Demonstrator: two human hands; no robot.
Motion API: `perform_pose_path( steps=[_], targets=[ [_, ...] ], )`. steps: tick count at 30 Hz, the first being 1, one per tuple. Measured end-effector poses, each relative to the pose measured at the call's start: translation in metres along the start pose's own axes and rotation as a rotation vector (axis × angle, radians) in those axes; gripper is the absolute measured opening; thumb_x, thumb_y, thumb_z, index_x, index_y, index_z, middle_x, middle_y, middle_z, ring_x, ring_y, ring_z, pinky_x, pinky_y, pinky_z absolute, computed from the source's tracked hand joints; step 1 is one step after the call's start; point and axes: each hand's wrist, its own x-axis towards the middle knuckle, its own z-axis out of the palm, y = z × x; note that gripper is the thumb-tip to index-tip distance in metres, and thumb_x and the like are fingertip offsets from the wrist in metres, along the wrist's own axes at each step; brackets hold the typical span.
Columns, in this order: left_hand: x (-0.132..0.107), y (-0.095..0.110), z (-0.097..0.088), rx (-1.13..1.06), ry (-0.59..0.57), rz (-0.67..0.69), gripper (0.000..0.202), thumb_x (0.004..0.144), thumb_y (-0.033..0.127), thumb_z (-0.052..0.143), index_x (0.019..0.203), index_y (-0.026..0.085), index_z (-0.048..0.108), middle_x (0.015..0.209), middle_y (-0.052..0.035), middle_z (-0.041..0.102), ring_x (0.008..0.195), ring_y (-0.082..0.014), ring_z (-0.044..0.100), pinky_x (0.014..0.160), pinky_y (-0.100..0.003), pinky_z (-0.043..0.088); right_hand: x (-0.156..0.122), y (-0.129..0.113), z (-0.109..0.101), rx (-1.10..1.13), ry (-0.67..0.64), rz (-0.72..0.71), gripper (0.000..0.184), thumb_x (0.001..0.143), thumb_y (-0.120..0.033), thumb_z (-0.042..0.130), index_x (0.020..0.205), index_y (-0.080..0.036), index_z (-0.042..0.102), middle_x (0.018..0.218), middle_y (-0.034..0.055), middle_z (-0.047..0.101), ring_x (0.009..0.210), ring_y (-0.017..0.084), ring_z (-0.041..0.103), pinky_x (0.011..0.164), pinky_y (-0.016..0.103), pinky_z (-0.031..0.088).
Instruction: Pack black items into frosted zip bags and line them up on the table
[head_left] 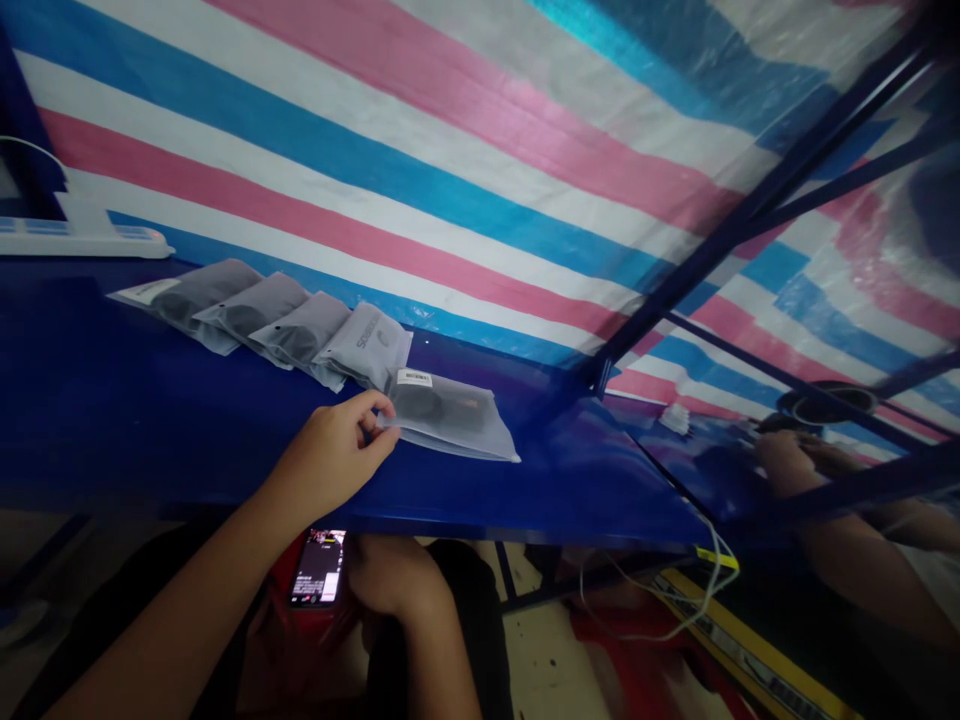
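One pouch (457,415) lies on the table (540,500), long axis leading rightward from your nearer left hand (337,442), whose fingers touch its left end; I can't tell if they pinch. Your right hand (388,575) hides its grip.

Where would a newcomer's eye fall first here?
Probably on the striped sheet behind the blue table. Next comes the row of pouches on the table, with the left hand at the left end of the rightmost pouch. Below the table's front edge, a phone glows.
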Motion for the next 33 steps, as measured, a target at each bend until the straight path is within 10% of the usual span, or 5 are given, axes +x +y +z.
perform_pose_path(
  steps=[4,8,14,23,33],
  targets=[
    [0.0,0.0,0.001,0.036,0.014,0.008,0.008,0.087,0.032,0.059,0.085,0.024,0.06,0.067,0.0044,0.06,0.059,-0.0129,0.055,0.058,-0.026,0.036,-0.048,-0.015,-0.03,0.205,-0.217,-0.308,0.032,0.087,-0.013,0.045,0.096,-0.023,0.075,0.099,-0.0003,0.076,0.093,0.015,0.071,0.081,0.021,0.05],
    [0.0,0.003,0.002,0.074,0.011,0.013,0.007,0.087,0.028,0.056,0.081,0.024,0.055,0.063,0.0048,0.057,0.059,-0.0139,0.053,0.058,-0.027,0.032,-0.077,-0.023,-0.07,0.235,0.253,-0.185,0.026,0.095,-0.019,0.046,0.094,-0.025,0.071,0.086,-0.0029,0.073,0.081,0.012,0.067,0.074,0.022,0.048],
    [-0.004,0.009,0.002,0.204,-0.027,0.031,0.009,0.091,0.029,0.048,0.085,0.025,0.05,0.061,0.0034,0.054,0.057,-0.0168,0.051,0.056,-0.029,0.023,-0.027,-0.015,-0.112,-0.033,0.618,-0.167,0.028,0.094,-0.016,0.046,0.097,-0.018,0.074,0.096,0.0075,0.072,0.093,0.02,0.066,0.084,0.03,0.047],
    [-0.006,0.012,0.001,0.15,-0.002,0.037,0.014,0.098,0.034,0.044,0.088,0.025,0.045,0.061,0.0058,0.051,0.057,-0.0152,0.05,0.057,-0.028,0.028,-0.013,-0.015,-0.08,0.109,0.731,-0.184,0.037,0.095,-0.015,0.041,0.123,-0.022,0.065,0.127,0.0081,0.064,0.118,0.024,0.058,0.102,0.038,0.043],
    [-0.018,0.016,0.008,0.287,0.036,0.283,0.006,0.093,0.027,0.05,0.087,0.024,0.049,0.055,0.0078,0.049,0.047,-0.0124,0.048,0.052,-0.028,0.028,-0.011,-0.01,-0.088,0.347,0.865,0.054,0.024,0.094,-0.035,0.053,0.105,-0.019,0.067,0.108,0.0101,0.072,0.102,0.028,0.066,0.085,0.039,0.048]
  ],
)
